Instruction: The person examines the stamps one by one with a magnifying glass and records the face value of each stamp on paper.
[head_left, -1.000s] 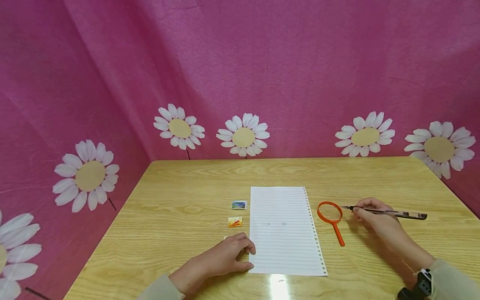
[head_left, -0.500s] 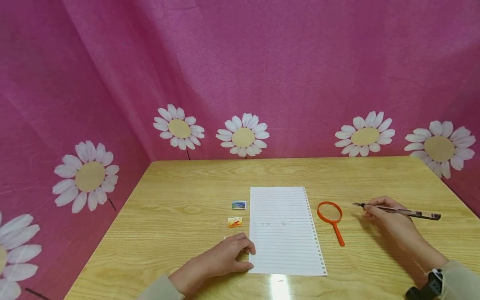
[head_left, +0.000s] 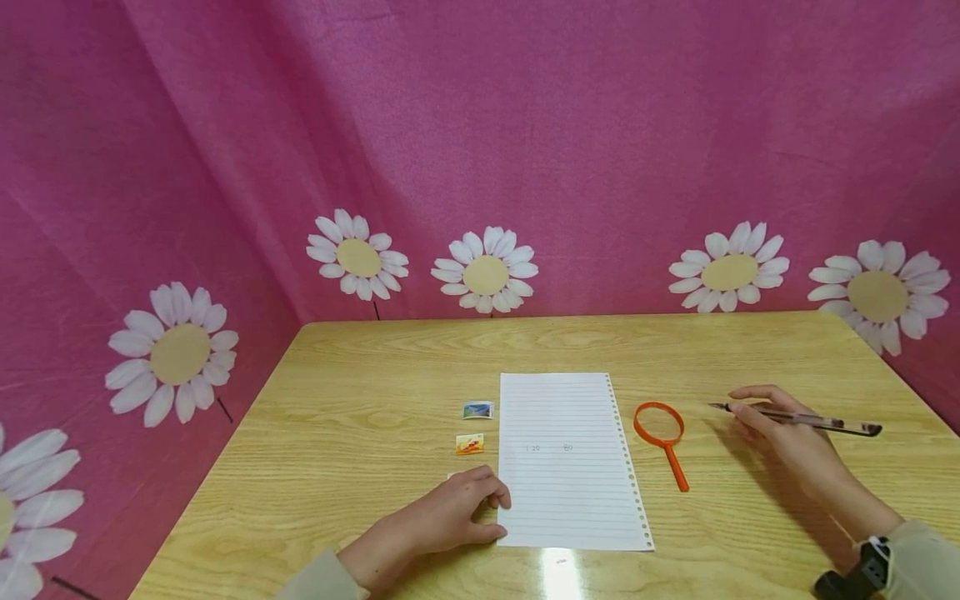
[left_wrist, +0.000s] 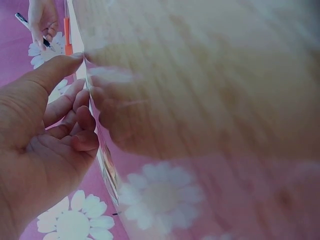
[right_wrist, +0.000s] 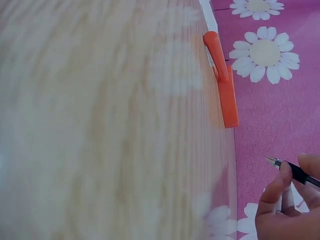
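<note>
My left hand [head_left: 457,510] rests at the lower left edge of a lined sheet of paper [head_left: 566,500], thumb and fingertips touching its margin. The sheet has punched holes down its right side and small handwritten numbers near the middle. To the right, my right hand [head_left: 787,437] pinches a pen [head_left: 817,422] between thumb and fingers. The pen's uncovered tip points left, above the table, and it shows again in the right wrist view as a dark-gripped pen [right_wrist: 298,173]. Between the sheet and this hand lies an orange magnifying glass [head_left: 676,467], handle toward the front.
Left of the sheet lie a blue-green stamp-like card [head_left: 478,410] and a yellow one [head_left: 470,444]. The corner of another pale piece peeks out behind the left hand. A pink curtain [head_left: 600,125] with daisies stands behind the wooden table [head_left: 337,400].
My right hand has moved to the right with the pen, away from the magnifying glass, and its index finger has lifted a little. The left hand and sheet have stayed put.
</note>
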